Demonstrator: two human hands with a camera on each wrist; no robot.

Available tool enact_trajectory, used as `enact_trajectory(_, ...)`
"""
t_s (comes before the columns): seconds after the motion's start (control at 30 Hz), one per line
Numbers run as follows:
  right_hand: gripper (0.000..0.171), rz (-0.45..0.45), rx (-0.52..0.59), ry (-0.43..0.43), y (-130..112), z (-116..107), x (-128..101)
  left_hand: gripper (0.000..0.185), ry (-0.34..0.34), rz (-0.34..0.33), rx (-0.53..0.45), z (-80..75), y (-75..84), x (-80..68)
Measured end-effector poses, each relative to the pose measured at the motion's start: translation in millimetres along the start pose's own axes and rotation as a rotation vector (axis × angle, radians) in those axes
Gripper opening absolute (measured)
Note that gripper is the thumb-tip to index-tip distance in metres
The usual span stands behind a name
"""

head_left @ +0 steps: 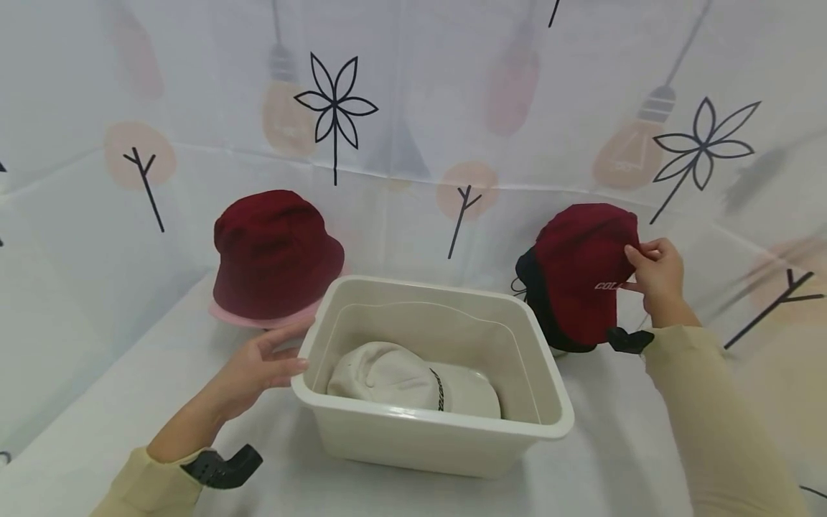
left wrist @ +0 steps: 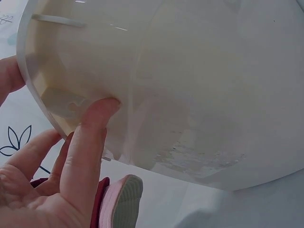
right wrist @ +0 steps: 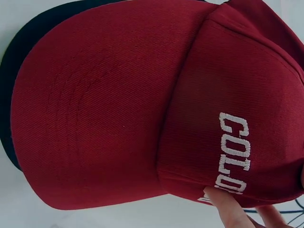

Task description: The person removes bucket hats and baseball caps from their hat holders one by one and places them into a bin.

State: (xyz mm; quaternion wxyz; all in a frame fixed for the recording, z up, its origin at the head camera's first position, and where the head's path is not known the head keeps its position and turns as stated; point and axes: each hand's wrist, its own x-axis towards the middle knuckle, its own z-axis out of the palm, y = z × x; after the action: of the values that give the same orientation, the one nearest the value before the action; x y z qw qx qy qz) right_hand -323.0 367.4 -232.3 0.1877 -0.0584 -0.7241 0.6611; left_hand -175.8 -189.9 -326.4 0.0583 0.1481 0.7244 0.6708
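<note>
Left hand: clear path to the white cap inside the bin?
Probably yes. The left hand rests on the bin by its outer wall; the bin is uncovered and the white cap lies exposed, so it only needs to clear the rim.

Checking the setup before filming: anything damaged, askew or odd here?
Only the bin: the left wrist view shows scuffed, flaky marks low on its outer wall. Otherwise nothing stands out: the beige cap lies inside, the right hand pinches the red cap.
</note>
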Motion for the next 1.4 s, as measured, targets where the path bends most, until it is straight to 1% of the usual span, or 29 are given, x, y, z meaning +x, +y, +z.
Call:
enact_trajectory(0.17, 0.016, 0.006, 0.095, 0.028, -9.1, -6.8, 0.4, 0.071, 0.005, 0.008, 0.013, -0.4, -0.1, -0.2)
enact_trajectory(0.33, 0.019, 0.014, 0.116, 0.056, -16.5, -14.6, -0.4, 0.072, 0.012, 0.004, 0.01, -0.1, -0.9, -0.1)
enact_trajectory(0.4, 0.019, 0.009, 0.135, 0.063, -19.1, -17.1, -1.6, 0.072, 0.012, 0.002, 0.006, -0.2, -1.0, 0.1)
enact_trajectory(0.6, 0.02, -0.018, 0.251, 0.067, -26.8, -23.8, -7.0, 0.072, 0.009, 0.002, 0.01, 0.7, -0.7, 0.5)
enact_trajectory(0.67, 0.021, -0.025, 0.262, 0.076, -29.6, -25.5, -9.1, 0.071, 0.011, 0.001, 0.011, 0.9, -0.5, 0.3)
enact_trajectory(0.93, 0.022, -0.047, 0.318, 0.053, -39.2, -27.9, -19.4, 0.072, 0.006, 0.002, 0.009, 0.0, -1.1, 0.3)
enact_trajectory(1.03, 0.022, -0.072, 0.337, 0.047, -42.7, -27.9, -25.2, 0.071, 0.001, 0.01, 0.009, 0.2, -1.8, 1.0)
enact_trajectory(1.2, 0.022, -0.098, 0.409, 0.022, -48.2, -26.3, -35.5, 0.071, 0.001, 0.005, 0.014, 0.7, -1.8, 1.7)
enact_trajectory(1.3, 0.027, -0.097, 0.438, 0.003, -50.2, -23.7, -41.0, 0.072, 0.003, -0.005, 0.015, 0.2, -1.2, 1.1)
enact_trajectory(1.4, 0.031, -0.102, 0.441, -0.018, -51.8, -21.4, -47.0, 0.072, 0.004, -0.011, 0.009, -0.3, -0.9, 0.7)
